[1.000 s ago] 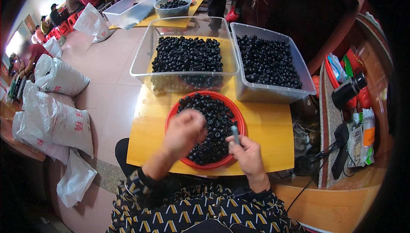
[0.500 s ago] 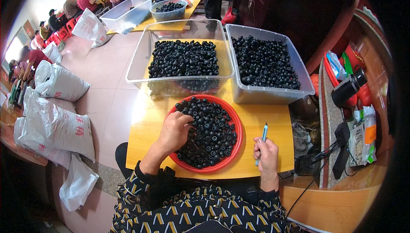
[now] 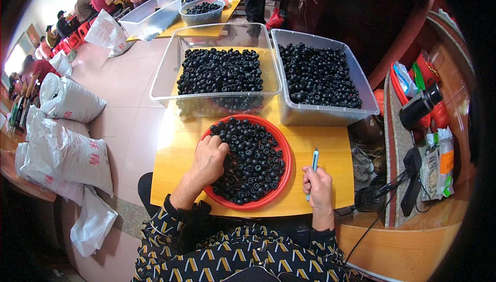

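A round red tray [image 3: 287, 176] sits on the yellow table in front of me, filled with small round black pieces [image 3: 253, 163] that have holes in them. Over the tray's left side, my left hand [image 3: 209, 159] has its fingers curled down among the pieces. Its fingertips are hidden, so whatever they pinch cannot be made out. To the right of the tray, my right hand [image 3: 318, 186] is closed around a light blue craft knife [image 3: 314, 161], held upright with its tip pointing up and away from me.
Beyond the tray stand two clear plastic bins [image 3: 178, 97] [image 3: 330, 111] of black pieces. Farther back are another bin [image 3: 150, 21] and a bowl [image 3: 202, 21]. White sacks [image 3: 75, 158] lie on the left floor. At right, a ledge holds a dark flask [image 3: 421, 107] and cables. People sit far left.
My left hand has turned slightly and its fingers have dipped lower at the tray's left side. My right hand, with the knife, has shifted a little left, and the knife stands more upright.
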The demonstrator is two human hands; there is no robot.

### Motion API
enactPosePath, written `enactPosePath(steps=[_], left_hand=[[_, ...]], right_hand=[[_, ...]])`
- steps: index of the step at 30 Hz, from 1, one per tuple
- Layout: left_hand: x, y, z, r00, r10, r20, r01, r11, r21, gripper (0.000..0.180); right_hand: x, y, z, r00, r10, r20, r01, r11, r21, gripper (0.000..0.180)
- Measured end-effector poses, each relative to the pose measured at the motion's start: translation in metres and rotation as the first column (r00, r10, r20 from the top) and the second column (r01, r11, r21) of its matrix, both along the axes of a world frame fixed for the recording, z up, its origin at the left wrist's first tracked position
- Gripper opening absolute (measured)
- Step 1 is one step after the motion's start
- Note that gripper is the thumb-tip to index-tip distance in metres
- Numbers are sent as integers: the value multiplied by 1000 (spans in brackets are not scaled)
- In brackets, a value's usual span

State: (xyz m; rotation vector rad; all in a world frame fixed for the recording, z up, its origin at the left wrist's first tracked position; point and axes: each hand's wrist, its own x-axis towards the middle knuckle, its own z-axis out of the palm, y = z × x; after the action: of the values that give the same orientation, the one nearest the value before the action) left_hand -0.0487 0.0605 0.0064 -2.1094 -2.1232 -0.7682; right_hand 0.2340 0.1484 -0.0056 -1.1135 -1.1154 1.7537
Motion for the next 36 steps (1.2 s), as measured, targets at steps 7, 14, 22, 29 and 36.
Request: enactPosePath(steps=[7, 14, 22, 29, 36], left_hand=[[1, -5, 1, 1000, 14, 16, -14, 1000, 10, 18], [4, -5, 1, 1000, -9, 21, 8, 1000, 23, 23], [30, -31, 7, 148, -2, 989, 156, 988, -21, 10], [45, -51, -1, -184, -30, 982, 147, 987, 58, 21], [59, -59, 13, 30, -50, 998, 151, 988, 45, 24]], right_hand=[[-1, 0, -1, 999, 21, 47, -21, 1000, 4, 16], [-2, -1, -1, 996, 15, 84, -16, 1000, 16, 16], [-3, -3, 2, 995, 26, 93, -27, 1000, 11, 13], [-29, -33, 39, 966, 135, 220, -182, 962, 205, 14], [-73, -54, 52, 870, 477, 128, -493, 848, 194, 15]])
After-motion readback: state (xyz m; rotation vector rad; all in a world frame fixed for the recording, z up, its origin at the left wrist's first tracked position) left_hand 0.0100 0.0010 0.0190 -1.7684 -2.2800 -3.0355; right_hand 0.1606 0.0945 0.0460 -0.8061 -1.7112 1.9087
